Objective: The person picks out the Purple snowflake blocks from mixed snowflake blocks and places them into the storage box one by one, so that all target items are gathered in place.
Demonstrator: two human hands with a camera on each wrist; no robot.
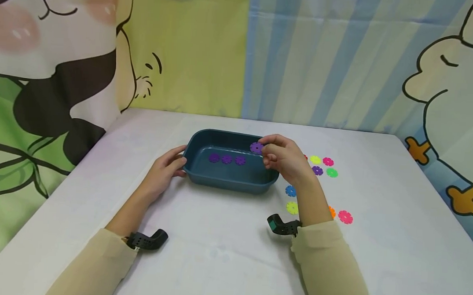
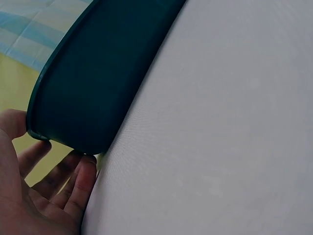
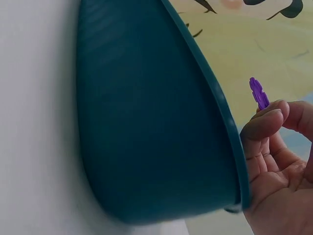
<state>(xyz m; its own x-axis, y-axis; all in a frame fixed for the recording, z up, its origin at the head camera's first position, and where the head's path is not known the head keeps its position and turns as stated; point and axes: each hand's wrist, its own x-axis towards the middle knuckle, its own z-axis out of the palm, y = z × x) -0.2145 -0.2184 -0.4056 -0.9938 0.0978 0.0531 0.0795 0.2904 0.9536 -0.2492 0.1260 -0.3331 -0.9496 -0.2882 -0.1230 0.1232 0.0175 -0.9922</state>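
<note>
A dark teal plastic tray [image 1: 231, 184] stands on the white table, with three purple notched discs [image 1: 226, 159] lying in a row on its floor. My left hand [image 1: 162, 173] holds the tray's left end, its thumb at the rim and fingertips against the outer wall [image 2: 73, 107]. Above the tray's right end, my right hand [image 1: 285, 160] pinches another purple notched disc [image 1: 256, 148] between thumb and finger. Seen edge-on in the right wrist view, that pinched disc [image 3: 259, 93] sticks up from the fingertips, higher than the rim [image 3: 220, 98].
Right of the tray lie loose notched discs: a purple disc [image 1: 317, 170], a green disc [image 1: 332, 172], a blue disc [image 1: 291, 191], a yellow disc [image 1: 292, 207], a pink disc [image 1: 345, 217] and others. The right forearm partly covers some. A printed cloth [image 1: 193, 53] hangs behind the table.
</note>
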